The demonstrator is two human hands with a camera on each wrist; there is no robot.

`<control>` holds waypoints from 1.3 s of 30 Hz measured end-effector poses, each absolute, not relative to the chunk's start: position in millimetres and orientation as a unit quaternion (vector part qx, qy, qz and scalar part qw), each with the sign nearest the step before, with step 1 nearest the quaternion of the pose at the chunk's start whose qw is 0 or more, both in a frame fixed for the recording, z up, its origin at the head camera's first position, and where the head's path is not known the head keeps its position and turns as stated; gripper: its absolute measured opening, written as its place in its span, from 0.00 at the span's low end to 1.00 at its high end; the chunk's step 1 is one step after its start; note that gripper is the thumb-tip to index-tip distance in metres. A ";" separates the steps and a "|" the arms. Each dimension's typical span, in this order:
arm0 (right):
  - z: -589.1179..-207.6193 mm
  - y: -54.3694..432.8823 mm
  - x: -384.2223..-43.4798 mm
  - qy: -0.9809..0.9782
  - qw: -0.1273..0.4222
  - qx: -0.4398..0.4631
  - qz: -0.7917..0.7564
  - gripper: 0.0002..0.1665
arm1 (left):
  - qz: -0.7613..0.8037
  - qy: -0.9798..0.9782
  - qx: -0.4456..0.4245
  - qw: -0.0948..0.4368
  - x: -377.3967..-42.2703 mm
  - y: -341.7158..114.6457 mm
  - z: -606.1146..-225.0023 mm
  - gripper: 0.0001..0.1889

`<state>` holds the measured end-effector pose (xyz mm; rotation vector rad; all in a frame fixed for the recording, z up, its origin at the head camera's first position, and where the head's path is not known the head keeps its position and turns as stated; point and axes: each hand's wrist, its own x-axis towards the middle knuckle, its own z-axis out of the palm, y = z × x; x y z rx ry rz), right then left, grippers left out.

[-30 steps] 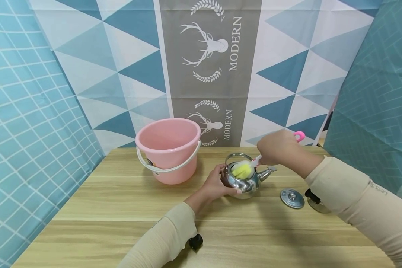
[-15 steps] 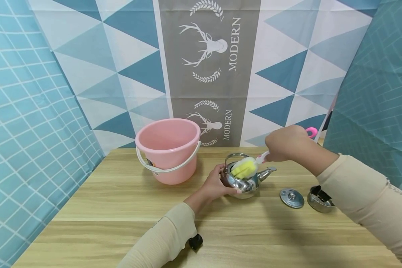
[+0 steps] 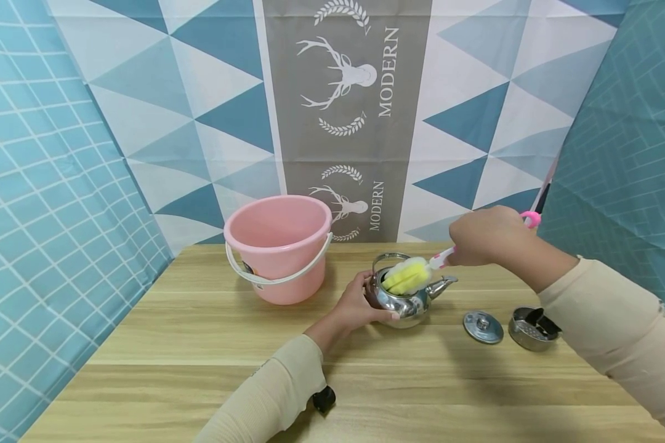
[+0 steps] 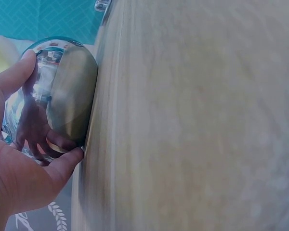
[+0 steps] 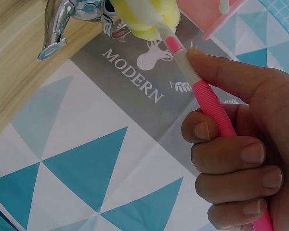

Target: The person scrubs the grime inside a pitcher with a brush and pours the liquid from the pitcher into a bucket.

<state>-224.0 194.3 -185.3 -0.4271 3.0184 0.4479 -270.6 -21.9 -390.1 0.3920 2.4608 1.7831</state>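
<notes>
On the wooden table stands a shiny steel kettle (image 3: 409, 312) without its lid, its spout pointing right and its hoop handle up. My left hand (image 3: 356, 306) grips the kettle's round body from the left, thumb in front; the left wrist view shows the fingers spread along the curved metal (image 4: 74, 91). My right hand (image 3: 486, 236) holds a sponge bottle brush (image 3: 409, 275) by its pink and white handle (image 5: 213, 108), fingers curled round it and thumb along it. The yellow and white sponge head slants at the kettle's opening, its lower end hidden inside.
To the left stands a pink bucket (image 3: 302, 274) with its white handle lowered. Right of the kettle lie a round steel lid (image 3: 483, 328) and a small steel strainer cup (image 3: 526, 335), partly covered by a black piece on my right wrist. A patterned curtain hangs behind.
My right hand has moved up and right, drawing the brush partly out, so more of the sponge shows above the kettle's opening. The left hand and kettle stay put. The strainer cup shows more.
</notes>
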 end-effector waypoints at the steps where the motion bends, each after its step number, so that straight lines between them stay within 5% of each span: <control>1: -185.3 195.5 -223.8 0.980 0.030 -0.138 0.142 0.22 | 0.582 0.802 0.128 0.039 -270.6 -21.9 -390.1 0.55; 39: -208.7 237.6 -217.1 0.990 0.030 -0.135 0.032 0.26 | 0.578 0.805 0.129 0.042 -269.9 -21.7 -389.1 0.56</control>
